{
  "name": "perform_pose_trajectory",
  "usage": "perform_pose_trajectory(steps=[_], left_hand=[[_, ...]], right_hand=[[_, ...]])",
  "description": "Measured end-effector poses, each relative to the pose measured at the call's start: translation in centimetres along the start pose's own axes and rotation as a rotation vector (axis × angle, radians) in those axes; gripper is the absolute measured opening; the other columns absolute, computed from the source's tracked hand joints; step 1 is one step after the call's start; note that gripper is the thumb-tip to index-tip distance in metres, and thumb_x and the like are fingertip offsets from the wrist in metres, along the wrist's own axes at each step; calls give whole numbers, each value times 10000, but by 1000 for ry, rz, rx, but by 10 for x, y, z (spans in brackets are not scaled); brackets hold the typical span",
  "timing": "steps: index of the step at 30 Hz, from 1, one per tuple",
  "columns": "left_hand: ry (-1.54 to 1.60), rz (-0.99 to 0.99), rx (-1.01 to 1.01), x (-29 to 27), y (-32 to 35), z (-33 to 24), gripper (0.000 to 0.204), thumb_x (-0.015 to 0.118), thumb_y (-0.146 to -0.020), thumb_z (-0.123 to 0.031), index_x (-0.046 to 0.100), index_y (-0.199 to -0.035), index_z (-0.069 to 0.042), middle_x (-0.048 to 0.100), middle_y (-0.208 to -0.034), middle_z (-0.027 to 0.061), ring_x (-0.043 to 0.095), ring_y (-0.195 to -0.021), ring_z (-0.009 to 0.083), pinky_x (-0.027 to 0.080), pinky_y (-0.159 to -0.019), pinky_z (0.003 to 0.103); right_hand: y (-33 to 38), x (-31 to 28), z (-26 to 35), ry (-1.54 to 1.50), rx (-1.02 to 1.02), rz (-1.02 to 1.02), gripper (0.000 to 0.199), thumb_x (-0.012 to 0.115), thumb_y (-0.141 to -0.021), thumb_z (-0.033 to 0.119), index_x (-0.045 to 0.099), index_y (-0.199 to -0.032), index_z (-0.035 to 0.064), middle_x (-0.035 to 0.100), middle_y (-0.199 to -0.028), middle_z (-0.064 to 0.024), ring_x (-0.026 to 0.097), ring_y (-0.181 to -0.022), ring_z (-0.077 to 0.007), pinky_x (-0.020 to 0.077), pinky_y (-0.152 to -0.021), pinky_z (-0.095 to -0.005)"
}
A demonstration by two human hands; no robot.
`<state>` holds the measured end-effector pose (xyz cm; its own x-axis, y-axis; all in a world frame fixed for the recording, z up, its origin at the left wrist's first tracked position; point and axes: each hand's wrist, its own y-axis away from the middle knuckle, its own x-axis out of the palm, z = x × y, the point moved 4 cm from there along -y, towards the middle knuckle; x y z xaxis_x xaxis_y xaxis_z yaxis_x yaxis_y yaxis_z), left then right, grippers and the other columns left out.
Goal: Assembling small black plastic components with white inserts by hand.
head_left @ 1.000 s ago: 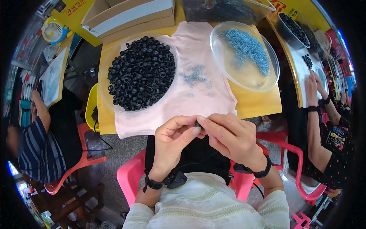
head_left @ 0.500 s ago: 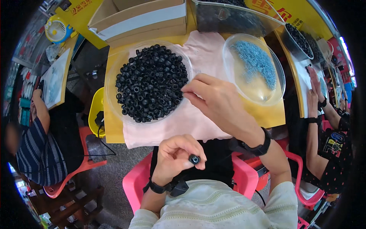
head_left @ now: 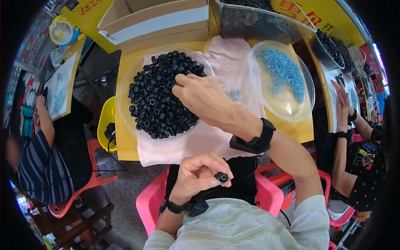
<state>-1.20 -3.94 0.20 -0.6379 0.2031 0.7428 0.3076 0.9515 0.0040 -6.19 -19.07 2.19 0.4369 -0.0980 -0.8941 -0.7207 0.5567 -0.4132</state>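
Note:
My left hand [head_left: 199, 174] is held close to my body below the table edge and pinches a small black ring part [head_left: 221, 177] between thumb and fingertips. My right hand [head_left: 203, 95] reaches across the pink cloth [head_left: 216, 137] into a clear round dish [head_left: 125, 112] heaped with black ring parts [head_left: 160, 98]; its fingertips touch the pile at the right side, and whether they hold one is hidden. A few small blue-grey pieces [head_left: 235, 95] lie loose on the cloth beside that wrist.
A second clear dish [head_left: 291, 108] with blue-grey pieces sits at the right on the yellow table [head_left: 125, 146]. A cardboard box [head_left: 154, 21] and a dark bin [head_left: 258, 18] stand behind. Other people sit at the left [head_left: 41, 158] and right [head_left: 354, 137]. Pink chair [head_left: 152, 204] below me.
My hands have parted: the right one has moved from in front of my chest up and left into the dish of black rings. The left stays low with the black ring part.

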Motion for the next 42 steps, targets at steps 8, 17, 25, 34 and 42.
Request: perform_pose_trajectory(steps=[8,17,25,34,42], left_hand=[[-30,-45,8,3,-1,5,147,661,-811,-41,619,-941,15,638,-874,167,640,-693,217,532,-586,293],[-44,-16,52,0,2,7,139,638,-832,-18,601,-964,5,643,-893,175,636,-733,218,535,-652,307],[-103,-83,168,-2,1,1,158,599,-865,-66,579,-1009,-2,614,-986,169,630,-795,211,514,-700,313],[-143,-104,120,-4,6,14,181,604,-877,-73,560,-1032,10,614,-968,161,626,-809,206,506,-708,303],[-154,-151,132,-9,12,14,178,603,-872,-65,562,-1028,12,620,-968,158,622,-803,196,509,-710,298]], right_hand=[[3,-1,-1,29,70,-12,81,639,-747,93,643,-802,34,604,-846,-97,633,-827,-246,516,-675,-346],[7,-25,-4,-167,165,-132,84,654,-759,79,591,-799,39,612,-802,-84,638,-758,-258,515,-645,-380],[107,-86,-1,-587,434,-45,151,720,-763,125,623,-863,66,621,-814,-98,638,-718,-279,502,-618,-376],[165,-62,4,-181,438,1,142,688,-757,120,587,-827,49,574,-798,-85,627,-775,-282,507,-627,-393],[162,-73,14,-166,443,13,130,663,-772,82,583,-869,50,570,-848,-86,619,-821,-285,511,-659,-391]])
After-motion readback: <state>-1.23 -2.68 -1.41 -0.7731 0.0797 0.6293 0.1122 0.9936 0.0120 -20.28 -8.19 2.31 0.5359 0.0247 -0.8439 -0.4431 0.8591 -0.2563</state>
